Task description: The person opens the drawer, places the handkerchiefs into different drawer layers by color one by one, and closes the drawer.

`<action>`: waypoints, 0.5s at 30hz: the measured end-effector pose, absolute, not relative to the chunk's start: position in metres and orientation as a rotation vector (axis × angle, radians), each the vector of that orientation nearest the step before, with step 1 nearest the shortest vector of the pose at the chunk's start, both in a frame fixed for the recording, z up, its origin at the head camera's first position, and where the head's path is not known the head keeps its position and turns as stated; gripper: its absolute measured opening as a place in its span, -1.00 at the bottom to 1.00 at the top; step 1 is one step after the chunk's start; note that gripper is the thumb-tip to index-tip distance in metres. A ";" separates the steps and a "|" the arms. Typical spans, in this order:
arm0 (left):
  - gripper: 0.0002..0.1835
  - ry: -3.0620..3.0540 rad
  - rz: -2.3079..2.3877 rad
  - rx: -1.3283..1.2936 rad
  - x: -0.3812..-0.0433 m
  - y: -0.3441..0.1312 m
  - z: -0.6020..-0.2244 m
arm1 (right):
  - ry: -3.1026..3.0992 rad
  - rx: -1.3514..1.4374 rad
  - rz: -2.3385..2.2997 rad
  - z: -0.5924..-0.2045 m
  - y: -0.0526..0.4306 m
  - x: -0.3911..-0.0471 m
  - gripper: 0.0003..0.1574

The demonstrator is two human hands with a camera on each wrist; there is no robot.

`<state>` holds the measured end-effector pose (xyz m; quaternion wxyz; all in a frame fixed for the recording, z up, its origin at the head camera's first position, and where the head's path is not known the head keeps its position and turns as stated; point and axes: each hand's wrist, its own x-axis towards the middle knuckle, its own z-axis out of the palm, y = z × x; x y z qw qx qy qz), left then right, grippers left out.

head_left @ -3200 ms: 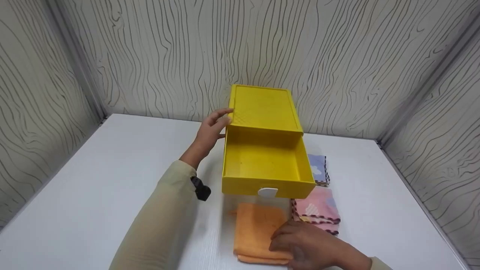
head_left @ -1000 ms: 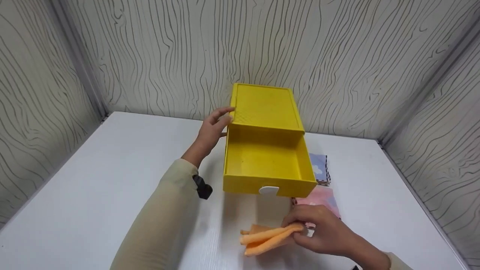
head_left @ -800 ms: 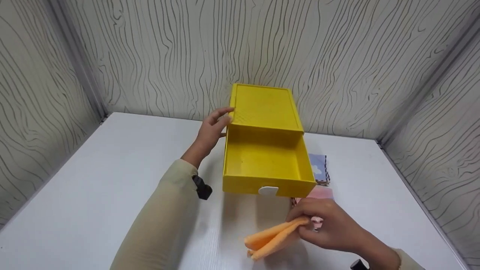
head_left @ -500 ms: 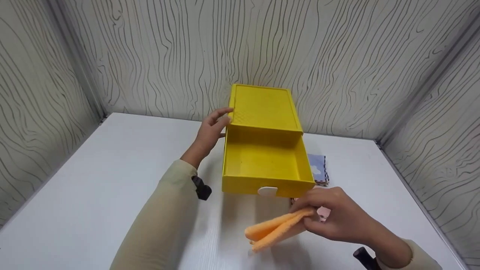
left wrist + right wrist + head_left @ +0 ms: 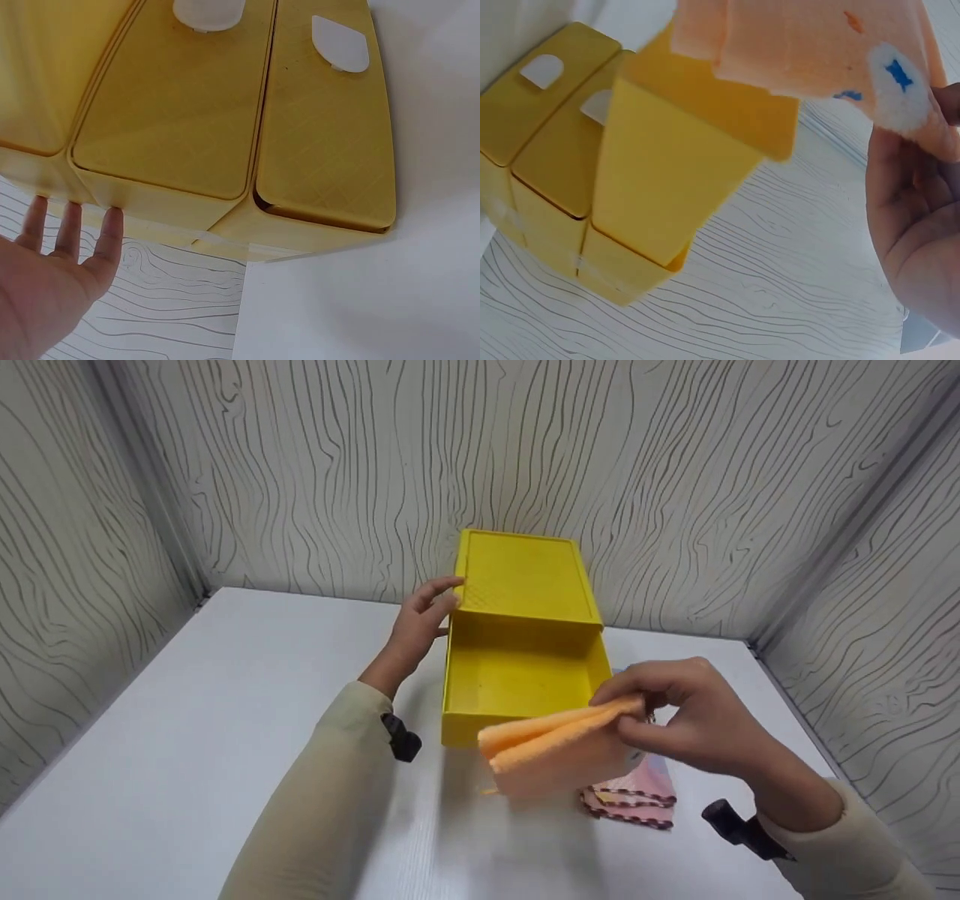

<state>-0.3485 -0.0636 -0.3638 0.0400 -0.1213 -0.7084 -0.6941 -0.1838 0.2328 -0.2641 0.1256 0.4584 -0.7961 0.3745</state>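
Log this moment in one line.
left hand: touching yellow plastic drawer unit | right hand: pinching folded orange cloth | top drawer: pulled out, cloth not inside | pink patterned cloth: on table

Cloth (image 5: 559,754), orange with white and blue print, is hanging folded in midair, tilting down leftward and partly covering the front of the top drawer (image 5: 517,682) in head view. Box (image 5: 529,577), yellow, three-tiered, is standing upright; drawer is jutting out, opening upward.

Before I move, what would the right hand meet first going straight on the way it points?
Likely the open yellow drawer, near its right front corner, the orange cloth leading; height is unclear, so the right hand might pass over.
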 end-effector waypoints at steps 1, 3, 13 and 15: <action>-0.60 -2.174 -2.122 -0.367 -0.348 -0.063 -0.364 | -2.312 1.321 1.108 -0.261 0.233 -0.187 -0.53; -0.60 -2.179 -2.118 -0.364 -0.348 -0.063 -0.364 | -2.271 1.323 1.197 -0.254 0.234 -0.193 -0.56; -0.59 -2.143 -2.163 -0.422 -0.347 -0.065 -0.364 | -2.064 1.388 1.567 -0.226 0.230 -0.215 -0.72; -0.59 -2.147 -2.153 -0.409 -0.347 -0.065 -0.364 | -2.035 1.356 1.592 -0.223 0.228 -0.220 -0.74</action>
